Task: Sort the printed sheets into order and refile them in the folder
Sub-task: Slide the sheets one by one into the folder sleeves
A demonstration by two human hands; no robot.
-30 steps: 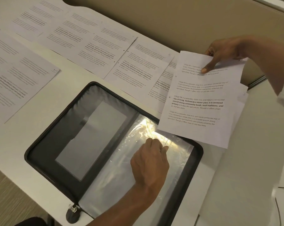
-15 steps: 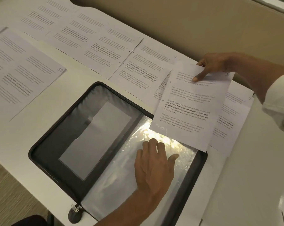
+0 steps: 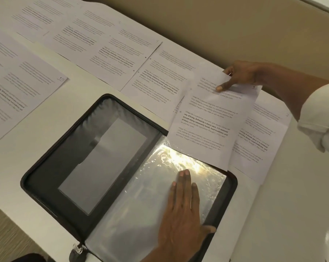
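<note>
Pinching a printed sheet [image 3: 207, 125] by its top edge, the right hand [image 3: 241, 74] holds it over the far right corner of the open folder [image 3: 46, 182]. Left hand [image 3: 180, 214] lies flat, fingers straight, on the clear sleeve [image 3: 141, 205]; other sheets [image 3: 118, 53] line the table [image 3: 65, 114] behind.

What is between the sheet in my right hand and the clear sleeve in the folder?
Nothing lies between them. The sheet, pinched by the right hand, overhangs the far edge of the clear sleeve. Only the left hand rests flat on that sleeve.

Warm glare on plastic sleeve [image 3: 141, 203]; blurred far sheets [image 3: 37, 17]
</note>
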